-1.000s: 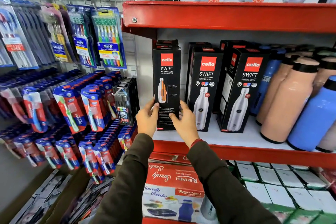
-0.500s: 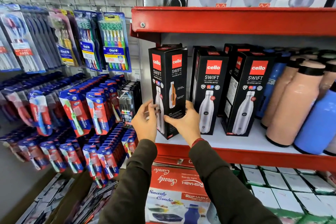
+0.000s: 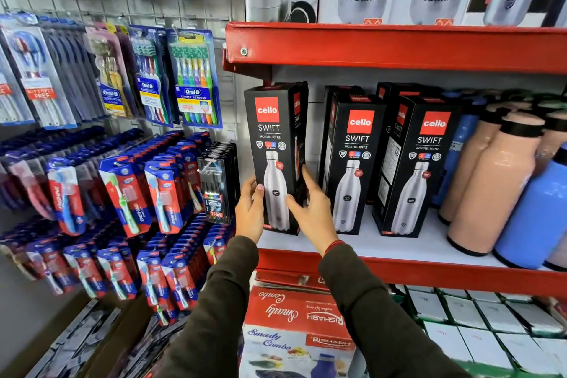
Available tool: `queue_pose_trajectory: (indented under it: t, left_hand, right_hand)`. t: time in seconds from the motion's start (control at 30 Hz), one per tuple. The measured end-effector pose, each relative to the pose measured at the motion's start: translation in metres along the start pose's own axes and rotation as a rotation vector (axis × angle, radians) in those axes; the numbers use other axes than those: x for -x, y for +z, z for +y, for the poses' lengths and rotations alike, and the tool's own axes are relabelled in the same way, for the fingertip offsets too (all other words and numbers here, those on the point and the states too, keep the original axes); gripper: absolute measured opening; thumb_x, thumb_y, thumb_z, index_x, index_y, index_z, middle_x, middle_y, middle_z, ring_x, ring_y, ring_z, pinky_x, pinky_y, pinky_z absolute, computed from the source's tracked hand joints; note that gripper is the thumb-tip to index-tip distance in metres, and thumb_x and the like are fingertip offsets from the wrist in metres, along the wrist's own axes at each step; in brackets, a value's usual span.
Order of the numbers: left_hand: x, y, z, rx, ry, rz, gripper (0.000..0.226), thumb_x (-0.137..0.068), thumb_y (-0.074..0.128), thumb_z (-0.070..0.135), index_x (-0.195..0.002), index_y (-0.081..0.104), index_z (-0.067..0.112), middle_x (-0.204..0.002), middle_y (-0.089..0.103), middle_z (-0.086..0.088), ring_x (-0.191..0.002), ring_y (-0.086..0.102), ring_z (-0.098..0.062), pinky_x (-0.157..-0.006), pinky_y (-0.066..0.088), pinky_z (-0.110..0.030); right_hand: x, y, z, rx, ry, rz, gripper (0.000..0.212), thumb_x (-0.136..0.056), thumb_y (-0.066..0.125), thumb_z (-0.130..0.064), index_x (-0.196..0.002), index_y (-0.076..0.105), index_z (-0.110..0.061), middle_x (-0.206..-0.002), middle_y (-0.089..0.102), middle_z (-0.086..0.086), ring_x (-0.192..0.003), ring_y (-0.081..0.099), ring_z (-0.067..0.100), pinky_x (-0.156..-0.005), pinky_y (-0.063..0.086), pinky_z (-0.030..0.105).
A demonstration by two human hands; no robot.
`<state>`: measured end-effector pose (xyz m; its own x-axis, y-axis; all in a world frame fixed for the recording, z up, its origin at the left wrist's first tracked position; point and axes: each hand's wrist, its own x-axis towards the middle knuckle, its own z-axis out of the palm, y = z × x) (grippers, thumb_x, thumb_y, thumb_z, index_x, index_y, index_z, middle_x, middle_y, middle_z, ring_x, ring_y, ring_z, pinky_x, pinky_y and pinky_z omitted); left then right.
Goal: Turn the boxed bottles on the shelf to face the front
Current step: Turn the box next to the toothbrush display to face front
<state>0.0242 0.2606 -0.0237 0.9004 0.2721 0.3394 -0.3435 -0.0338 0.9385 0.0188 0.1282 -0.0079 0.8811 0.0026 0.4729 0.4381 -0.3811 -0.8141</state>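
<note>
Glossy cardboard, painted metal

The black bottle box looks like glossy printed cardboard; the red shelf edge is smooth painted metal.

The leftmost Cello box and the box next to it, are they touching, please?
Apart. The head view shows pale shelf wall between the leftmost Cello box and the neighbouring box, top to bottom.

Shelf: boxed bottles, apparently flasks.

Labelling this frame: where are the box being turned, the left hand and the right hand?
box being turned (image 3: 270, 129), head view, front face.
left hand (image 3: 250, 213), head view, back of hand.
right hand (image 3: 316, 212), head view, back of hand.
</note>
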Motion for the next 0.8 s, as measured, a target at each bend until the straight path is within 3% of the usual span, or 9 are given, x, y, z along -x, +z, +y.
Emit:
queue_pose_trajectory:
  t: [0.07,0.2,0.4,0.53,0.67,0.8]
  left_hand:
    - [-0.001,0.002,-0.004,-0.012,0.021,-0.002,0.036,-0.104,0.041,0.021,-0.139,0.043,0.020,-0.125,0.050,0.011,-0.116,0.048,-0.006,-0.097,0.035,-0.019]
    - [-0.003,0.003,-0.012,-0.056,0.071,-0.025,0.030,-0.103,0.042,0.019,-0.133,0.047,0.018,-0.124,0.055,0.009,-0.114,0.052,-0.006,-0.085,0.038,0.001]
    - [-0.006,0.006,-0.019,-0.099,0.111,-0.012,0.031,-0.102,0.043,0.016,-0.132,0.049,0.010,-0.125,0.059,0.000,-0.108,0.056,0.000,-0.082,0.040,0.004]
    - [-0.009,0.007,-0.022,-0.104,0.100,-0.008,0.032,-0.102,0.044,0.019,-0.134,0.048,0.012,-0.125,0.059,0.004,-0.112,0.057,-0.008,-0.081,0.040,0.005]
    - [-0.007,0.005,-0.022,-0.085,0.071,-0.021,0.034,-0.101,0.047,0.022,-0.134,0.048,0.015,-0.126,0.059,0.004,-0.105,0.057,0.008,-0.079,0.044,0.002]
    - [-0.005,0.003,-0.022,-0.064,0.046,-0.034,0.034,-0.101,0.049,0.022,-0.134,0.049,0.016,-0.130,0.060,0.000,-0.102,0.056,0.015,-0.079,0.044,0.002]
  right_hand:
    - [0.000,-0.001,0.000,0.008,-0.010,-0.009,0.067,-0.091,0.058,-0.012,-0.150,0.029,-0.025,-0.149,0.046,-0.002,-0.138,0.042,0.010,-0.117,0.033,0.032]
    - [-0.002,0.004,0.009,0.068,-0.006,0.001,0.069,-0.091,0.055,-0.006,-0.150,0.028,-0.027,-0.144,0.051,0.000,-0.133,0.048,0.012,-0.114,0.036,0.029]
    - [-0.005,0.010,0.019,0.093,0.015,0.054,0.069,-0.090,0.055,-0.004,-0.149,0.028,-0.027,-0.137,0.057,0.003,-0.125,0.055,0.018,-0.109,0.044,0.035]
    - [-0.007,0.014,0.020,0.070,0.030,0.078,0.065,-0.091,0.053,-0.001,-0.148,0.033,-0.023,-0.140,0.054,0.004,-0.131,0.050,0.018,-0.109,0.037,0.024]
    - [-0.005,0.015,0.019,0.054,0.047,0.093,0.059,-0.095,0.051,-0.008,-0.148,0.033,-0.025,-0.140,0.054,0.005,-0.131,0.049,0.019,-0.108,0.038,0.026]
    - [-0.005,0.015,0.019,0.030,0.074,0.101,0.051,-0.100,0.047,-0.023,-0.149,0.032,-0.030,-0.129,0.062,0.008,-0.119,0.058,0.021,-0.102,0.044,0.027]
